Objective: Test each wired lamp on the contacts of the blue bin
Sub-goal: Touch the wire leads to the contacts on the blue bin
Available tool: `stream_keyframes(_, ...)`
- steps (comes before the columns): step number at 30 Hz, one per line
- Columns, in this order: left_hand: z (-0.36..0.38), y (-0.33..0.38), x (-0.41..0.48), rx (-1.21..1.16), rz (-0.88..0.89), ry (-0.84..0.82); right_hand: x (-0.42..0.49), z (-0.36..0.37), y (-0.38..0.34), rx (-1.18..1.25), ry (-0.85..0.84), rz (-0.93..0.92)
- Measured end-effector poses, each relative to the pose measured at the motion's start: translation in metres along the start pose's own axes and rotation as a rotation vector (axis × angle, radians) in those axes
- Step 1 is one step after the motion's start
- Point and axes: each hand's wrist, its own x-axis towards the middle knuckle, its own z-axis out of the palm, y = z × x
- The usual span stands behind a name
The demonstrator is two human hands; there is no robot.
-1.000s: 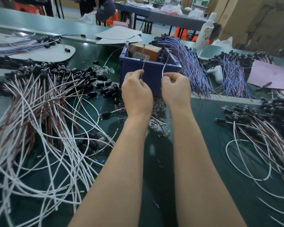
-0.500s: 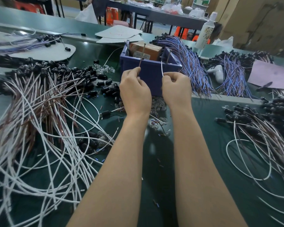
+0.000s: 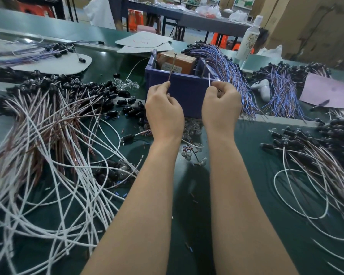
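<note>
Green bench (image 3: 256,175) heaped with wired lamps (image 3: 48,120): left fingers (image 3: 161,87) pinch brown wire (image 3: 169,76), right fingers (image 3: 226,88) white wire (image 3: 209,78).

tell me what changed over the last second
The right hand edged right and up toward the blue bin, so less of its white wire shows above its grip. The left hand rose slightly, its brown wire leaning at the left contact nail. Both hands keep their pinch; the bin and the wired lamp piles stayed put.
</note>
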Motion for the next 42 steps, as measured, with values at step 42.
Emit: stream_keyframes(42,-0.055,0.057,0.026,-0.469,-0.098,0.072,-0.038,0.011,-0.011,-0.543,-0.722,-0.284)
